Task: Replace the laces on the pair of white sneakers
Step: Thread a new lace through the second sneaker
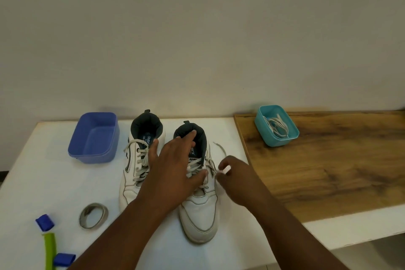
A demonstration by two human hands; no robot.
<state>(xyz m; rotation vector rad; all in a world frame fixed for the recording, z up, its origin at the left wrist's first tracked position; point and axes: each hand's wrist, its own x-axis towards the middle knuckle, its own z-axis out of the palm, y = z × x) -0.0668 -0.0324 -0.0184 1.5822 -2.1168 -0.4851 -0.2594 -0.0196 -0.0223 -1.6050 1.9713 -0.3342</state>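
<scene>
I am steadying the right sneaker [200, 204] on the white table [54, 182] with my spread left hand [175, 166] while my right hand [236, 180] is pinching its old lace [221, 149], probably next drawing it from the eyelets.

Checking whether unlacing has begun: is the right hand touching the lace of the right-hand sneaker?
Touching. The head view shows the right hand pinching the lace beside the right-hand sneaker, its loose end trailing behind.
</scene>
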